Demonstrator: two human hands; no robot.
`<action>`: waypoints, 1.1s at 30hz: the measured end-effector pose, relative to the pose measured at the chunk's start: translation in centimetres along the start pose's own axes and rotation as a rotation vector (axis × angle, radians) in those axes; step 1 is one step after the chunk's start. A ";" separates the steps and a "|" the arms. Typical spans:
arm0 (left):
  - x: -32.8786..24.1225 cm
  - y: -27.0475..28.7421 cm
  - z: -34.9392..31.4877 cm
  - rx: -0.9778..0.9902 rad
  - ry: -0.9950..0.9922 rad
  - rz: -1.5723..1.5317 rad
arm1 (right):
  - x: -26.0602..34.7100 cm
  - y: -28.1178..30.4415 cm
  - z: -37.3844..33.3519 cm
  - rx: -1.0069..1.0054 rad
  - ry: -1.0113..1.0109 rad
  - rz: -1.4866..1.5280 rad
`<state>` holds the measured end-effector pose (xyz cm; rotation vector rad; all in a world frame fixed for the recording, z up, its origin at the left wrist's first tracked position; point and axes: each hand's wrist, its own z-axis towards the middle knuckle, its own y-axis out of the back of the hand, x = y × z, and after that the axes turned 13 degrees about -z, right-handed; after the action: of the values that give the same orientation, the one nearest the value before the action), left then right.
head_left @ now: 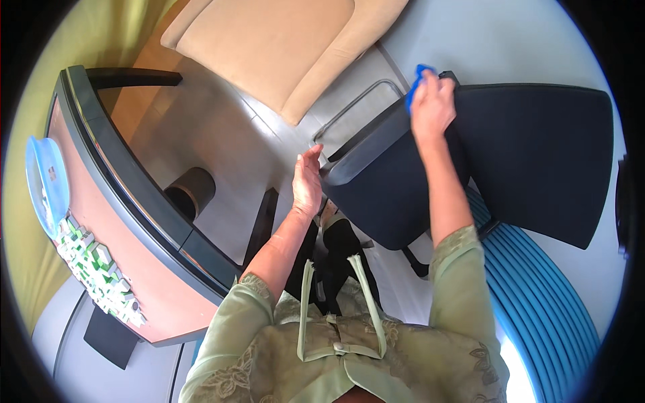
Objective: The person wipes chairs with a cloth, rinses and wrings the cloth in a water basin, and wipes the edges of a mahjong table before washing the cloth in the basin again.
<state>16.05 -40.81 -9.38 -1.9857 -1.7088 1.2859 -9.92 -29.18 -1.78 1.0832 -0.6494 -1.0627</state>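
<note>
A black chair with a dark backrest stands in front of me to the right. My right hand is closed around a blue cloth at the far end of the chair's armrest, near the backrest. Part of the cloth is hidden behind the fingers. At the armrest's near left end is my left hand, its fingers stretched out and nothing seen in it. Whether it touches the armrest I cannot tell.
A beige upholstered seat stands beyond the chair. To the left, a pink-topped table with a dark edge holds a blue basin and many small white and green blocks. A dark cylindrical bin stands beside it. Ribbed blue material lies lower right.
</note>
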 end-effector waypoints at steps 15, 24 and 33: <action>-2.8 0.0 -1.6 -0.089 0.268 -0.061 | 9.1 4.7 -12.1 0.176 0.862 0.480; -4.1 -6.8 -1.3 0.053 0.099 0.804 | -3.1 3.8 1.2 0.298 0.412 -0.088; -2.3 -21.9 1.2 0.349 -0.261 0.928 | -17.1 18.1 15.6 -0.509 0.337 -0.161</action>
<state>0.28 -36.76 5.44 -2.5247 -0.4822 1.9984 -23.22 -17.77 21.85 0.8435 -0.0122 -1.0733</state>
